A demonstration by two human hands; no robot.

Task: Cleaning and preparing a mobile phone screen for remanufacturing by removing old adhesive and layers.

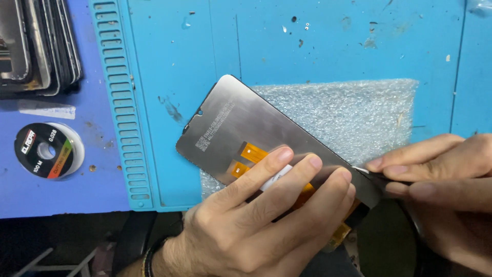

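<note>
Left hand (256, 215) lies flat, fingers pinning the phone screen panel (246, 133) on bubble wrap (359, 113) – right hand (446, 179) pinches a thin blade (365, 170) at its edge – round wire spool (47, 150) w/ black label far left.

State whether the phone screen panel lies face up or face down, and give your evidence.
Face down. The screen panel shows its grey back and orange flex cables, resting on bubble wrap under the left hand.

Two bare hands: the left hand (256, 220) wears thin dark and yellowish bracelets (147, 261) at the wrist; the right hand (446, 190) shows short nails and no rings.
</note>
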